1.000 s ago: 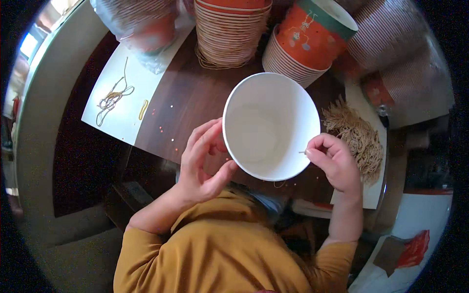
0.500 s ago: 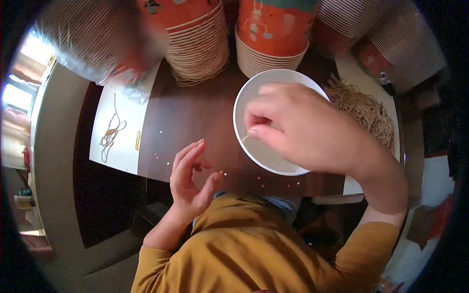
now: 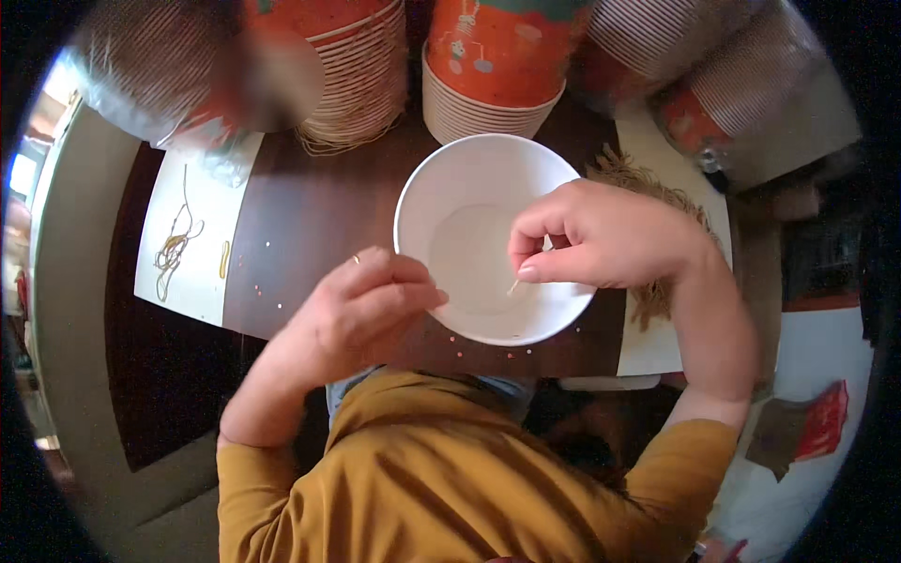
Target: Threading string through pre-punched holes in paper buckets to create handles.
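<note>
A large white paper bucket point(image 3: 469, 174) stands open-side up on the brown table, its inside showing. My right hand point(image 3: 601, 239) is over its right part, thumb and forefinger pinched on a thin pale cord point(image 3: 512, 288), of which only a short end shows. At the bucket's left near rim is my left hand point(image 3: 366, 305), with a ring on one finger. Its fingers are bent close together and the tips overlap the rim; whatever they may hold is hidden. A small dark mark, perhaps a hole, shows on the near wall.
Nested orange-and-white buckets point(image 3: 493, 80) stand at the back, with cord-hung stacks point(image 3: 357, 94) to their left and more stacks point(image 3: 648, 38) at right. A heap of tan cords point(image 3: 652, 305) lies right of the bucket. Loose cord point(image 3: 174, 249) and small dots lie at left.
My left hand has come from open beside the bucket to its rim, fingers bending. My right hand has shifted right within the bucket's opening, still pinching the cord. The whole view has shifted slightly.
</note>
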